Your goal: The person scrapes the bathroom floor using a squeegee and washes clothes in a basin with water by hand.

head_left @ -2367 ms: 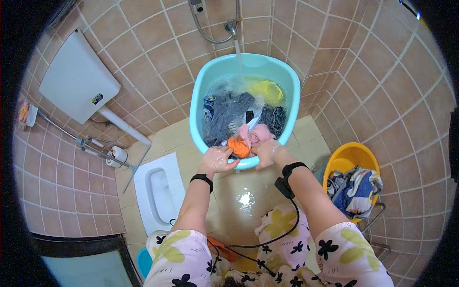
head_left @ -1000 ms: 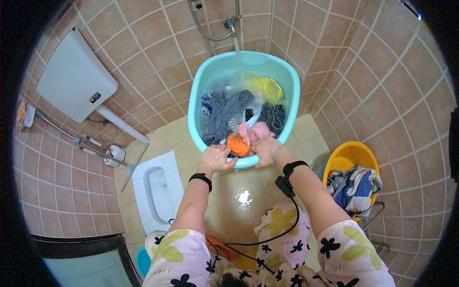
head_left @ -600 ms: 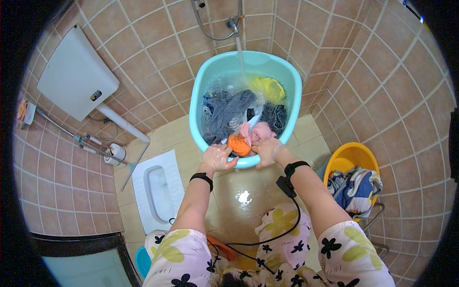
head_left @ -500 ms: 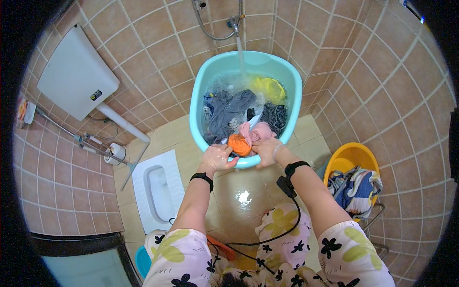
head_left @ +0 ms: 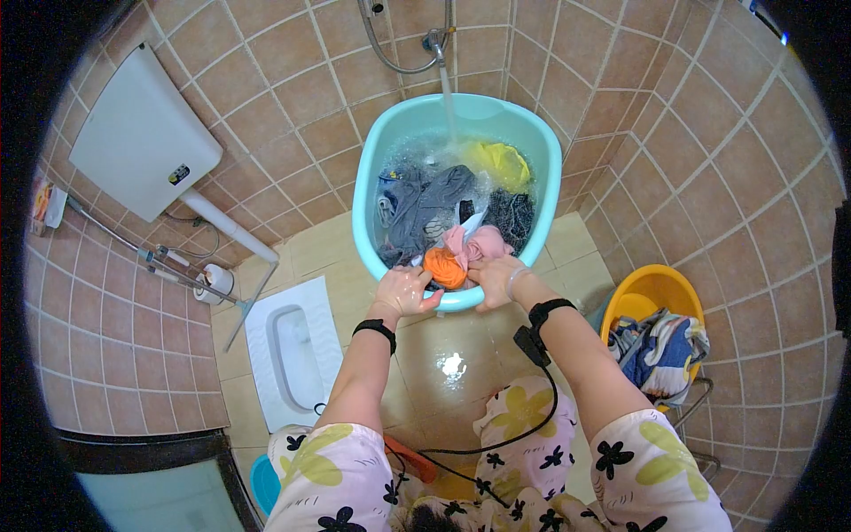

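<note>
A light-blue plastic tub of water and clothes stands below a running tap. My left hand grips its near rim, fingers over the inside and thumb toward the outside. My right hand holds the same rim farther right, its fingers partly hidden by the cloth. Between the hands lie an orange cloth and a pink cloth. Grey garments, a dark patterned piece and a yellow cloth soak in the water.
To the right stands a yellow bucket with a striped cloth hanging over its edge. A squat toilet is set in the floor at left, under a white cistern. A black cable runs from my right wrist.
Both hands stay on the tub's rim. Water keeps running from the tap, and the floating clothes shift very slightly.
</note>
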Tool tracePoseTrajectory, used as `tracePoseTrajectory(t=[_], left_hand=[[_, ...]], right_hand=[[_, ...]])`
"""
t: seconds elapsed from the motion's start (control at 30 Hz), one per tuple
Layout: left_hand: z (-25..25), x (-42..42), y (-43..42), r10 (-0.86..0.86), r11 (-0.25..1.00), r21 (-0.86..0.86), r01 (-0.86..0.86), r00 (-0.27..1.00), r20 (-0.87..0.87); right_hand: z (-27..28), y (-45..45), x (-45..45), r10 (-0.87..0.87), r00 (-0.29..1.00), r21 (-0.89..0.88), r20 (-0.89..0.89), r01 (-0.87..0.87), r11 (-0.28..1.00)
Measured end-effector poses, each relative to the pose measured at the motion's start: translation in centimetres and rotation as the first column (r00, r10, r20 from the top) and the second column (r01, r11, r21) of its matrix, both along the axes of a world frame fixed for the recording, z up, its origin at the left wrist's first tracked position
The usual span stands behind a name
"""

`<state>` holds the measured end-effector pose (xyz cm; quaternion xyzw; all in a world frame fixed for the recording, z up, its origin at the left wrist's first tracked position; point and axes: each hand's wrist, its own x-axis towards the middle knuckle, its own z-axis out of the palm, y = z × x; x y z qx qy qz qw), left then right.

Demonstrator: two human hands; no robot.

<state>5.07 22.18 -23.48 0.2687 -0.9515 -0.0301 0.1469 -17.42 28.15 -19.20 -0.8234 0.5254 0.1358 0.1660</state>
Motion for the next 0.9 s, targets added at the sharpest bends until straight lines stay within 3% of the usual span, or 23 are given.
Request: tracePoseTrajectory(t=[0.37, 0.43, 0.47, 0.5, 0.53, 0.57, 0.6, 0.63, 0.67, 0.7, 0.77, 0.83, 0.9], left_hand=[[-0.4, -0.1, 0.0, 0.006, 1.000, -0.024, -0.007, 0.998, -0.058], [-0.4, -0.1, -0.2, 0.008, 0.999, -0.040, -0.009, 0.999, -0.036], [-0.2, -0.1, -0.2, 0.010, 1.000, 0.000, -0.010, 1.000, -0.019], [-0.2, -0.1, -0.4, 0.020, 1.000, -0.006, -0.020, 1.000, -0.023], [0.1, -0.2, -0.2, 0.020, 1.000, 0.006, -0.020, 0.999, -0.028], [0.3, -0.1, -0.1, 0.026, 1.000, 0.019, -0.025, 0.999, -0.031], [0.3, 0.0, -0.2, 0.018, 1.000, 0.012, -0.018, 1.000, -0.017], [0.1, -0.1, -0.3, 0.029, 1.000, 0.009, -0.029, 1.000, -0.010], [-0.1, -0.1, -0.4, 0.027, 1.000, 0.009, -0.027, 1.000, -0.009], [-0.2, 0.0, -0.5, 0.022, 1.000, 0.005, -0.022, 1.000, -0.003], [-0.6, -0.1, -0.8, 0.018, 0.999, 0.040, -0.019, 0.999, 0.036], [-1.0, -0.1, -1.1, 0.002, 0.998, 0.057, -0.003, 1.000, 0.023], [-0.4, 0.0, -0.8, 0.010, 0.999, 0.049, -0.012, 0.999, 0.044]], right_hand=[[-0.2, 0.0, -0.1, -0.019, 0.999, -0.008, 0.030, 0.019, 1.000], [-1.6, -1.1, -0.4, 0.055, 0.998, 0.058, -0.009, -0.055, 0.997], [-2.7, -2.3, -0.4, 0.191, 0.979, -0.024, 0.066, -0.189, 0.982], [-3.7, -3.9, -1.0, 0.200, 0.978, -0.029, 0.061, -0.199, 0.980], [0.0, -5.3, 0.2, 0.030, 0.998, 0.297, 0.055, -0.045, 0.954], [2.3, -6.8, 1.1, -0.125, 0.992, 0.589, -0.007, 0.105, 0.801], [2.8, -8.5, 1.3, -0.285, 0.943, 0.474, 0.174, 0.173, 0.863], [0.2, -12.1, 1.1, -0.330, 0.885, 0.434, 0.328, 0.169, 0.885], [-5.8, -16.7, 0.4, -0.475, 0.650, 0.498, 0.594, 0.167, 0.851], [-4.4, -18.5, 1.0, -0.340, 0.707, 0.051, 0.620, 0.396, 0.917], [-2.1, -21.1, 2.4, -0.564, 0.734, 0.068, 0.379, 0.586, 0.807], [-4.0, -23.1, 3.3, -0.604, 0.606, 0.165, 0.518, 0.621, 0.766], [-5.4, -23.8, 5.3, -0.601, 0.695, 0.186, 0.396, 0.580, 0.793]])
